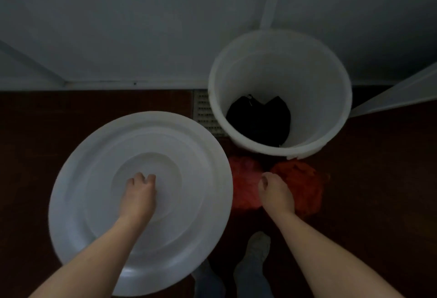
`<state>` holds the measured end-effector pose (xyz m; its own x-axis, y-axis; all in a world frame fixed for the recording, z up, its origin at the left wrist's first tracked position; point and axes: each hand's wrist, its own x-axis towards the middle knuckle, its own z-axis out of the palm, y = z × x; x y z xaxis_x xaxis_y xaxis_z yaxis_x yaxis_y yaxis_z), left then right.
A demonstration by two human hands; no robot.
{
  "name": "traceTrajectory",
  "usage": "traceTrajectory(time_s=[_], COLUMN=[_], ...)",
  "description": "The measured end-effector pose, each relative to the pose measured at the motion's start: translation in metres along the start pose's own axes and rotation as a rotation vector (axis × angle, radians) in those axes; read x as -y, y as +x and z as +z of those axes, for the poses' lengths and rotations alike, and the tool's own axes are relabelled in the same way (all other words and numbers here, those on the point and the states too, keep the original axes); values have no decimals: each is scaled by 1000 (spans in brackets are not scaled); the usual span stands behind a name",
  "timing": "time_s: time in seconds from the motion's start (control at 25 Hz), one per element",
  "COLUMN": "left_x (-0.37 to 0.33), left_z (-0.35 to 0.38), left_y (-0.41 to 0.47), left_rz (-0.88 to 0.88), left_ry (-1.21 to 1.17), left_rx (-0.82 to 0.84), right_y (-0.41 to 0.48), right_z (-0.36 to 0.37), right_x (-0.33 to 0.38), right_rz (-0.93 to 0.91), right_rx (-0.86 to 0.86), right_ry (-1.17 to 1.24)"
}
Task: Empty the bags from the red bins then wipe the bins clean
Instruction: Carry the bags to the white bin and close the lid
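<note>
My left hand [139, 193] grips the middle of a large round white lid [99, 179], holding it flat at the lower left. My right hand [275, 191] is closed on two red bags: a paler one [244, 179] to its left and a darker orange-red one [305, 184] to its right. Both bags hang just in front of a tall white drum [338, 99], which stands open. A black bag [260, 120] lies at the drum's bottom. No red bin is in view.
The floor [378, 179] is dark reddish-brown. A metal drain grate [204, 111] sits beside the drum against the pale wall [142, 26]. A white door edge [402, 94] slants in at the right. My feet [255, 257] stand below the bags.
</note>
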<state>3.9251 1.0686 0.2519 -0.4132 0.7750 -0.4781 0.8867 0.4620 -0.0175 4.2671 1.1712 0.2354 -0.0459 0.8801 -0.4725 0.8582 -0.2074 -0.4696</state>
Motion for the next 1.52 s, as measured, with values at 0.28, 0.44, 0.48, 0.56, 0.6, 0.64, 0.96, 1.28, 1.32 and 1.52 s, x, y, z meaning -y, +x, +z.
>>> traceTrajectory(time_s=[0.28,0.44,0.48,0.56,0.6,0.64,0.96,1.28,1.32,1.52], left_x=[45,49,50,49,49,48,52,58,58,63], left_z=[103,163,178,202,210,219,248,260,263,263], left_y=[-11,8,13,25,32,39,75,99,101,93], left_rz=[3,46,63,106,122,129,120,105,104,84], left_ry=[-19,-17,-10,0,3,6,12,46,43,41], left_rx=[67,82,88,86,82,80,133,180,179,172], right_y=[6,35,43,60,67,75,101,137,142,133], right_z=[91,138,148,164,170,176,207,254,259,255], right_x=[-33,-49,-52,-63,-67,-73,-62,-33,-34,-40], right_rz=[49,111,144,204,220,229,88,94,71,-32], right_rx=[170,199,196,207,214,210,44,-44,-72,-171], right_ry=[-130,-214,-234,-277,-292,-289,179,-173,-174,-112])
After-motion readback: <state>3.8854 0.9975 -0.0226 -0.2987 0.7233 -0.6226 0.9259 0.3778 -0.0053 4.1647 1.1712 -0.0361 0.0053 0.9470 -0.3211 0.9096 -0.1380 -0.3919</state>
